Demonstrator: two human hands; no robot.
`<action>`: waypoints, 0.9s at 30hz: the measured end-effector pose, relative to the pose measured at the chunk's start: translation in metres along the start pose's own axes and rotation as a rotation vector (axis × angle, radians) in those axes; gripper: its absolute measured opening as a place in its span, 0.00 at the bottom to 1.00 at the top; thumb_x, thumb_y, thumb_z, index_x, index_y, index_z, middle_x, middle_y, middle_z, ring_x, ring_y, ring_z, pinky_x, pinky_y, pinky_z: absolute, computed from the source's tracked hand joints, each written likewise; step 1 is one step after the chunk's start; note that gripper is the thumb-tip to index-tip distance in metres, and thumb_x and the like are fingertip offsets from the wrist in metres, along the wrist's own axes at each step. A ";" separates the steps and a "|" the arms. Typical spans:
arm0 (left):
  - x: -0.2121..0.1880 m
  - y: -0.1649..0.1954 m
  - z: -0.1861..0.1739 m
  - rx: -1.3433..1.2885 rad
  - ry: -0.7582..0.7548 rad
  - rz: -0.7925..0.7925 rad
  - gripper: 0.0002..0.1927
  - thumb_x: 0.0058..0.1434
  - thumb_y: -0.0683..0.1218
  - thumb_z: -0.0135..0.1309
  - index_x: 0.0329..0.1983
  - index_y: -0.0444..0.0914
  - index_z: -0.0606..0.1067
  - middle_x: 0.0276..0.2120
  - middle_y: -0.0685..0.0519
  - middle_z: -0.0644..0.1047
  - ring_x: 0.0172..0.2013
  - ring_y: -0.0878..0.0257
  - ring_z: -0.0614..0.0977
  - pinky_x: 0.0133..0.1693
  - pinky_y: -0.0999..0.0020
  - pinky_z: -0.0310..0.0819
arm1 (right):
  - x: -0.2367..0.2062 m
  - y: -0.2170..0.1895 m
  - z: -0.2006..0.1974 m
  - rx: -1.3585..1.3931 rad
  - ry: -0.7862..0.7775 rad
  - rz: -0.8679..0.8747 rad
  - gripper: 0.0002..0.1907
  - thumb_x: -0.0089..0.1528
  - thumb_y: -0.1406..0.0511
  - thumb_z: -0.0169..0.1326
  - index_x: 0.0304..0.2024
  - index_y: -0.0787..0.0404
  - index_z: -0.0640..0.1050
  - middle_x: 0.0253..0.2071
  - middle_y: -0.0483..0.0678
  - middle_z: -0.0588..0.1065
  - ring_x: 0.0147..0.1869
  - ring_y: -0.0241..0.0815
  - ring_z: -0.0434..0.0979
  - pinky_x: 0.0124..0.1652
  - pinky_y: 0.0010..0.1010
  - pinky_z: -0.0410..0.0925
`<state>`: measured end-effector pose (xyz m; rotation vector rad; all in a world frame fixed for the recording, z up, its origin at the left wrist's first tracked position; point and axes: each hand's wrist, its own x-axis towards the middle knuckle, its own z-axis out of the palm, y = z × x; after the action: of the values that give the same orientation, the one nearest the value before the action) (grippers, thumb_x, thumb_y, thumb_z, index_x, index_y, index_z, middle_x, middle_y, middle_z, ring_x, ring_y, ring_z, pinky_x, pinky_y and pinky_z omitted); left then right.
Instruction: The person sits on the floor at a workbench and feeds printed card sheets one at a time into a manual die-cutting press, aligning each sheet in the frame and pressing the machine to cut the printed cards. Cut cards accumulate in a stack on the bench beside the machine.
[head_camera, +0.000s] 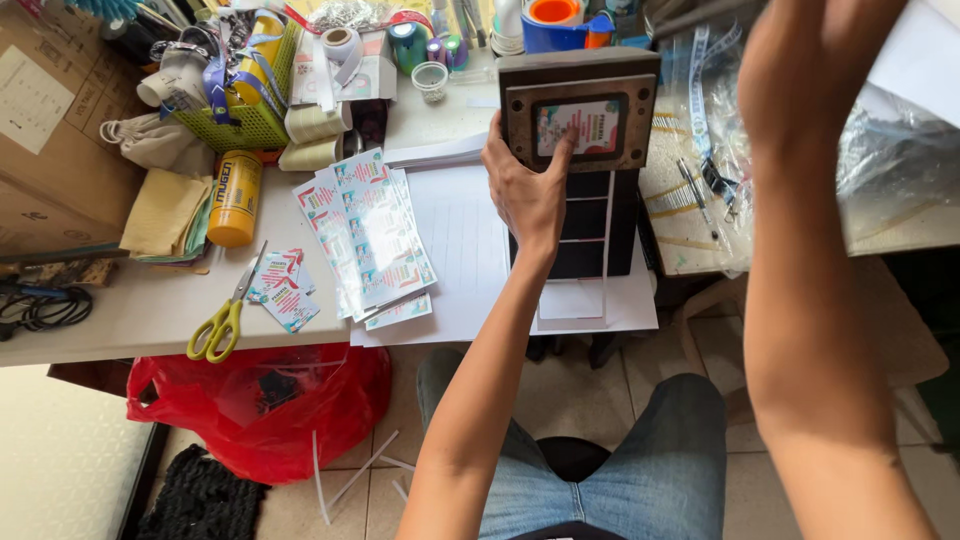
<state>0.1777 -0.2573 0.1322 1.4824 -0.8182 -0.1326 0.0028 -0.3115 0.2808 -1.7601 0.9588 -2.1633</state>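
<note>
The left hand (527, 190) pressed a printed card (578, 127) into the window of a dark metal die cutter (580, 105) on the bench (140, 300), fingers flat. The right hand (810, 70) was raised at the far right, its grip unclear. Left of the cutter lay laminated card sheets (365, 235); yellow-handled scissors (225, 318) sat near the bench's edge.

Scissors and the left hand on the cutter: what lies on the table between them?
Between the yellow-handled scissors and the left hand, the head view shows small cut cards, a fanned stack of printed card sheets, then white paper.
</note>
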 end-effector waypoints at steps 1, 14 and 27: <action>0.002 0.000 -0.001 0.007 -0.001 -0.010 0.48 0.54 0.63 0.64 0.72 0.39 0.61 0.60 0.44 0.71 0.58 0.47 0.76 0.59 0.51 0.69 | -0.016 -0.002 -0.007 -0.027 0.075 -0.162 0.07 0.67 0.65 0.58 0.44 0.60 0.75 0.38 0.44 0.70 0.40 0.42 0.71 0.44 0.39 0.66; 0.006 0.002 -0.004 -0.001 0.014 0.049 0.48 0.53 0.61 0.65 0.72 0.37 0.61 0.59 0.43 0.71 0.59 0.48 0.75 0.61 0.52 0.66 | -0.105 0.037 0.029 -0.556 -0.646 -0.478 0.29 0.60 0.65 0.70 0.62 0.57 0.75 0.55 0.47 0.68 0.55 0.46 0.73 0.54 0.41 0.67; -0.073 -0.055 -0.051 0.103 -0.068 0.050 0.15 0.63 0.53 0.62 0.43 0.37 0.78 0.35 0.52 0.78 0.37 0.58 0.77 0.41 0.62 0.73 | -0.113 0.043 0.032 -0.550 -0.606 -0.444 0.26 0.60 0.64 0.69 0.58 0.56 0.73 0.57 0.45 0.68 0.60 0.45 0.72 0.54 0.41 0.64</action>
<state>0.1745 -0.1820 0.0585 1.5592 -0.9284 -0.1050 0.0533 -0.2973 0.1671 -2.8861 1.1272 -1.4230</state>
